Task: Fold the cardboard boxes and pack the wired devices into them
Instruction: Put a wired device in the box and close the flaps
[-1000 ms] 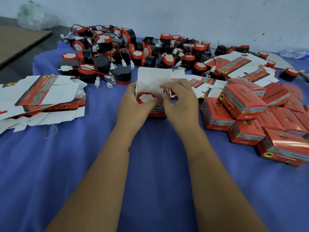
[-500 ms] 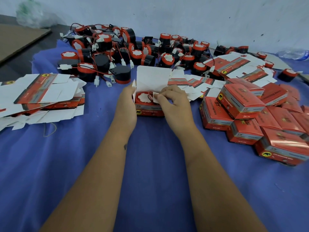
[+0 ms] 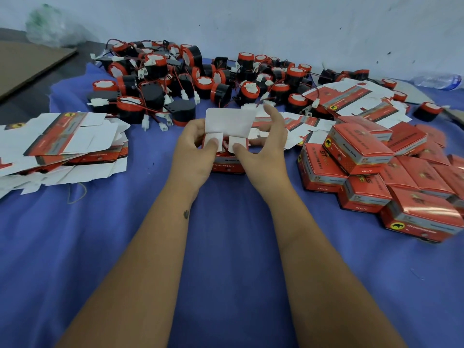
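Note:
A small red cardboard box (image 3: 228, 165) stands on the blue cloth (image 3: 226, 247) between my hands, its white lid flap (image 3: 229, 121) upright. My left hand (image 3: 194, 151) grips the box's left side, thumb pressing the left side flap (image 3: 212, 144) down. My right hand (image 3: 263, 149) holds the right side, thumb on the right side flap (image 3: 237, 141), fingers raised behind the lid. The device inside is hidden under the flaps. A heap of red-and-black wired devices (image 3: 200, 79) lies behind the box.
Flat unfolded boxes (image 3: 62, 144) are stacked at the left, and more flat ones (image 3: 351, 101) lie at the back right. Several closed red boxes (image 3: 376, 172) are piled at the right. A plastic bag (image 3: 50, 28) and a brown board (image 3: 27, 64) sit at far left.
The device, visible in the open box before, is now covered: both thumbs have folded the two side flaps down over it. The box shifted slightly toward me.

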The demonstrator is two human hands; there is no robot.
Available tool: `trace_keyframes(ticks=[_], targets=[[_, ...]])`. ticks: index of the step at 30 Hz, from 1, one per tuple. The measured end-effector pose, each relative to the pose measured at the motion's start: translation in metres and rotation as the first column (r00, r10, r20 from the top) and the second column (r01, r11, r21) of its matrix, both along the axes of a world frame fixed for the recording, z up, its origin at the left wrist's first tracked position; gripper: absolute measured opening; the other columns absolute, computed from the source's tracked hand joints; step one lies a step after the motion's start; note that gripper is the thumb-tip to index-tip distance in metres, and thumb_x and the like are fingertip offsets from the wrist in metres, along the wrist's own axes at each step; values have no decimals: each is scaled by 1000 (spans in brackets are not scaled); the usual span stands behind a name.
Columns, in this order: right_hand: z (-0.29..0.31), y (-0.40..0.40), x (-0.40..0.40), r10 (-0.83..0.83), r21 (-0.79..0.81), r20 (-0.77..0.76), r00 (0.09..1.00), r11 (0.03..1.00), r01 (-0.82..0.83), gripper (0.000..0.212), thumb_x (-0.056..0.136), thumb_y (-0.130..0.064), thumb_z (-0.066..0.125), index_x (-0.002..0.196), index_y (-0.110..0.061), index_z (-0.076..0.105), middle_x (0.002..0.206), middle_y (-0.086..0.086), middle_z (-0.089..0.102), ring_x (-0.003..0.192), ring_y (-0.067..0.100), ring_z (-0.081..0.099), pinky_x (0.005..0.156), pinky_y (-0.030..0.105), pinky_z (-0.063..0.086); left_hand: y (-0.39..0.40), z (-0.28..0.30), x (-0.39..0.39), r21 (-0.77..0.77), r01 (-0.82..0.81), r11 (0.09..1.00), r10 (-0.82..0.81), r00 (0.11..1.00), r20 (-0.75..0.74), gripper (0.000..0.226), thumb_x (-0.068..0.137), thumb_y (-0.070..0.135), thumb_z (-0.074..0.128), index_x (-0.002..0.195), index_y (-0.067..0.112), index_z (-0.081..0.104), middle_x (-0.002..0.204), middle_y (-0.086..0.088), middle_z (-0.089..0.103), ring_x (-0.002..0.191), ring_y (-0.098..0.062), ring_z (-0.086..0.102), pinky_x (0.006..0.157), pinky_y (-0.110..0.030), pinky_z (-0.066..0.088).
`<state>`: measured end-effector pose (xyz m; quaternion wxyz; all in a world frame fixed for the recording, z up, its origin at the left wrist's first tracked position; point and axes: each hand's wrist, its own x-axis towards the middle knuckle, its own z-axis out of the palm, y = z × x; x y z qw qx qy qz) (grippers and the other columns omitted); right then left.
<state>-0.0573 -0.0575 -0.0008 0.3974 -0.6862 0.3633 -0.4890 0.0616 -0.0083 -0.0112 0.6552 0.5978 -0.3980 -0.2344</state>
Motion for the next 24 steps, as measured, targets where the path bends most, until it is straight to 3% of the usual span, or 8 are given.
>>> trace_keyframes(ticks=[3,5,8,11,13,16,20,24], targets=[[2,-2,-3,57,-97,-91,994,993,-65,36,85,5,60,105,-25,61,106,-8,56,97,6,54,88,25,48,-1,-1,0,-37,-38,999,40,999,33,31,92,-3,55,95,27,63,98,17,68,88,4,62,72,-14,50],[2,-5,-4,79,-40,-93,992,996,-83,37,85,14,48,99,-10,72,100,-5,63,97,6,58,89,24,50,1,-2,0,-44,-73,996,74,997,20,35,90,-4,58,81,28,67,98,22,65,90,5,63,69,-13,51],[3,-7,-8,101,145,39,994,984,-105,43,84,19,39,105,0,72,111,11,68,99,9,61,93,24,51,4,4,2,-39,-72,997,64,981,-183,43,88,-5,52,77,27,77,101,17,72,86,-1,69,63,-14,53],[5,-8,-14,173,205,120,977,959,-195,33,86,8,47,102,0,74,110,10,70,98,5,63,90,19,51,7,9,7,-79,7,997,-36,927,-372,22,85,11,57,90,17,78,86,12,77,78,-1,71,61,-12,52],[3,-8,-16,225,185,64,972,955,-233,24,90,-4,57,107,-5,74,116,5,69,109,7,61,97,22,48,7,9,6,8,23,1000,-21,983,-182,21,92,12,58,103,18,74,100,15,74,87,5,68,67,-8,50],[-4,-11,-16,234,40,-269,934,972,-232,41,88,-15,69,129,-20,64,137,-11,53,126,-2,44,101,7,34,7,1,4,110,-63,992,26,952,305,31,100,14,53,128,18,66,140,12,54,124,1,49,98,-12,42],[-7,-14,-14,200,-16,-271,942,977,-212,48,83,-19,77,129,-24,63,130,-17,53,118,-10,42,99,2,32,5,-1,6,73,-59,996,39,967,251,37,95,9,57,129,18,65,142,10,54,122,0,48,90,-3,41],[-7,-13,-9,113,-72,-251,961,988,-135,41,80,-13,79,119,-16,68,112,-12,59,113,6,55,104,24,42,4,-4,8,109,4,994,-37,953,301,47,90,4,64,134,18,61,142,10,51,122,1,47,90,1,39]])
